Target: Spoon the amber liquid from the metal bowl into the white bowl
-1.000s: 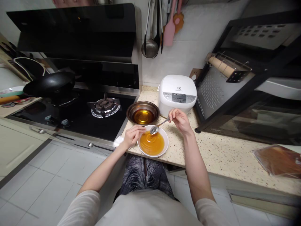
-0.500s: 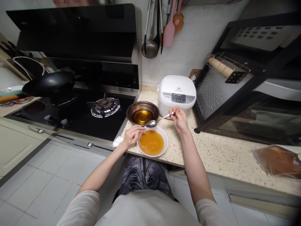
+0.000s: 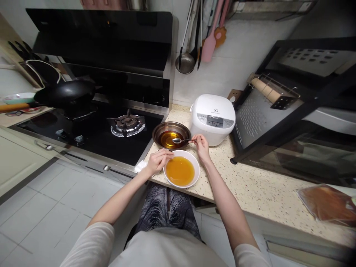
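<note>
Now, right hand [image 3: 201, 147]: pinching a spoon [image 3: 177, 141] over the metal bowl [image 3: 158, 132].
Left hand [image 3: 159, 161]: at rim of white bowl [image 3: 197, 171]; grip unclear.

Over on the left I see a black wok [image 3: 65, 92] on the stove [image 3: 119, 148], a burner [image 3: 128, 124] to its right. A metal strainer [image 3: 185, 63] and pink spatula [image 3: 209, 48] hang against the far wall [image 3: 236, 48]; a white rice cooker [image 3: 213, 118] stands below.
</note>
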Demonstrator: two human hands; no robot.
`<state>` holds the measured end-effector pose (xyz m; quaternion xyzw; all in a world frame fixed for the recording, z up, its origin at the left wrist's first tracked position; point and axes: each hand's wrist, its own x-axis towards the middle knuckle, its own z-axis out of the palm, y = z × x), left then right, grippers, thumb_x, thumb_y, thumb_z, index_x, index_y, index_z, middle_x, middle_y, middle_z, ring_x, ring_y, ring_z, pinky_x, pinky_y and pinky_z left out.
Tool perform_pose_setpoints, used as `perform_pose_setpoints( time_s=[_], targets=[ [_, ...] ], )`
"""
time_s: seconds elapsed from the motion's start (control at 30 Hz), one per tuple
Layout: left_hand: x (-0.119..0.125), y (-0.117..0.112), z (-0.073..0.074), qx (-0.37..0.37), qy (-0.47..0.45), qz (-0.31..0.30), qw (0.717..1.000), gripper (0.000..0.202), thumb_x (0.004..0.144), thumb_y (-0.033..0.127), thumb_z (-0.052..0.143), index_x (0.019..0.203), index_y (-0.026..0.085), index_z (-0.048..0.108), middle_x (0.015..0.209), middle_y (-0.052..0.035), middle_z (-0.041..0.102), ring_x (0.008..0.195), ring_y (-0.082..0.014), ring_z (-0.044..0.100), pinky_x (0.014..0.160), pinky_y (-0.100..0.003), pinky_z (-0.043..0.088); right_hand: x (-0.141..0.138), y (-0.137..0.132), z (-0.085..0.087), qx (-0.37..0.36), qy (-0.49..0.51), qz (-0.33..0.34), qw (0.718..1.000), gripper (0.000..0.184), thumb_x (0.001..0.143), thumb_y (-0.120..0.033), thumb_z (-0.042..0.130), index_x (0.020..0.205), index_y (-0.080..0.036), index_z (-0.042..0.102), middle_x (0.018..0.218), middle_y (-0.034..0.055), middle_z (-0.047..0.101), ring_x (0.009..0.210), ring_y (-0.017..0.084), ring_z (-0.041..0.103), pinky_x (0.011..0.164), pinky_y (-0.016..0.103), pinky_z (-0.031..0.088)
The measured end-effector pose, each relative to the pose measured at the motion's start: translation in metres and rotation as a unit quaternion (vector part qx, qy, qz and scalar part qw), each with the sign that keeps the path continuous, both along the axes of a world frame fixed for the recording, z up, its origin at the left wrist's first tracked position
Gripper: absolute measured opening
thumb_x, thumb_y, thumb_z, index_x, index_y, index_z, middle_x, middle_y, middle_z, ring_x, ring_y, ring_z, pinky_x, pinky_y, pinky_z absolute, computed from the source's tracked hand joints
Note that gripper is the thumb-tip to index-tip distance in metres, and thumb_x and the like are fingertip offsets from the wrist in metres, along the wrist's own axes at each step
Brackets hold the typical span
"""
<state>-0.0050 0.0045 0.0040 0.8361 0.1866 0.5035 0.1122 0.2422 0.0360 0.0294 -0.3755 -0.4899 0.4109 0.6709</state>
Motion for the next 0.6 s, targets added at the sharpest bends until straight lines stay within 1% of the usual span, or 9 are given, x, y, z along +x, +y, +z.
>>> perform_pose_setpoints(
  time_s=[0.23, 0.47, 0.6],
  targets=[
    [0.001, -0.001, 0.002, 0.009, -0.010, -0.001, 1.000, 0.037, 0.103, 0.018, 0.038, 0.099, 0.015, 0.075, 0.105, -0.0116, 0.077, 0.102, -0.0208, 0.071, 0.090, -0.039, 0.060, -0.001, 0.003, -0.009, 0.016, -0.034, -0.018, 0.999, 0.044, 0.087, -0.065, 0.061, 0.076, -0.022, 0.058, 0.085, 0.0001, 0.060, 0.066, 0.013, 0.058, 0.071, 0.029, 0.050],
    [0.001, 0.000, 0.001, 0.018, -0.013, -0.005, 1.000, 0.036, 0.102, 0.016, 0.039, 0.099, 0.015, 0.075, 0.104, -0.0112, 0.076, 0.101, -0.0204, 0.071, 0.089, -0.037, 0.059, -0.003, 0.004, -0.013, 0.014, -0.060, -0.016, 0.998, 0.044, 0.088, -0.065, 0.060, 0.078, -0.022, 0.058, 0.084, 0.0005, 0.062, 0.064, 0.013, 0.055, 0.068, 0.029, 0.049],
    [0.001, 0.001, -0.001, 0.021, -0.008, -0.003, 1.000, 0.037, 0.103, 0.017, 0.038, 0.099, 0.015, 0.075, 0.106, -0.0112, 0.076, 0.101, -0.0197, 0.071, 0.090, -0.037, 0.059, -0.002, 0.005, -0.015, -0.003, -0.080, -0.028, 0.996, 0.041, 0.084, -0.062, 0.067, 0.081, -0.022, 0.060, 0.078, 0.0000, 0.062, 0.063, 0.014, 0.055, 0.066, 0.028, 0.048]
  ],
)
